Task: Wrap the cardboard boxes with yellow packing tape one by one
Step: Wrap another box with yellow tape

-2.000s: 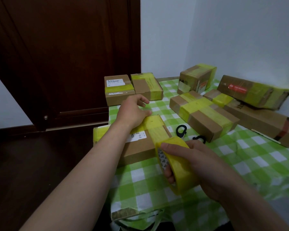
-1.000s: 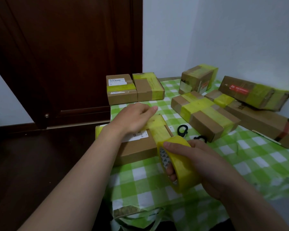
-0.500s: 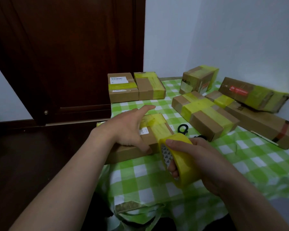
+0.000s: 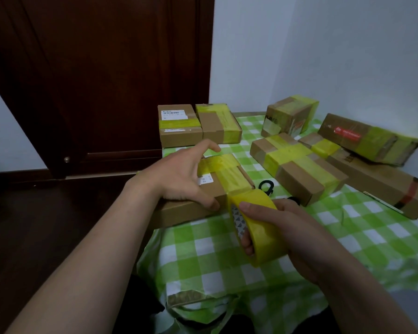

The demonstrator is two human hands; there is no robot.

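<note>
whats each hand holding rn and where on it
The right hand grips the yellow tape roll, thumb across its outer face, fingers through the core. The left hand rests on top of the cardboard box, thumb against its near side.

The left hand (image 4: 179,174) lies across the top of a box (image 4: 191,210), thumb on its near face. The right hand (image 4: 297,230) grips a tape roll (image 4: 261,230) just beside it, its strip running over the box top. More taped boxes (image 4: 297,169) lie behind on the checked cloth (image 4: 203,249)
</note>
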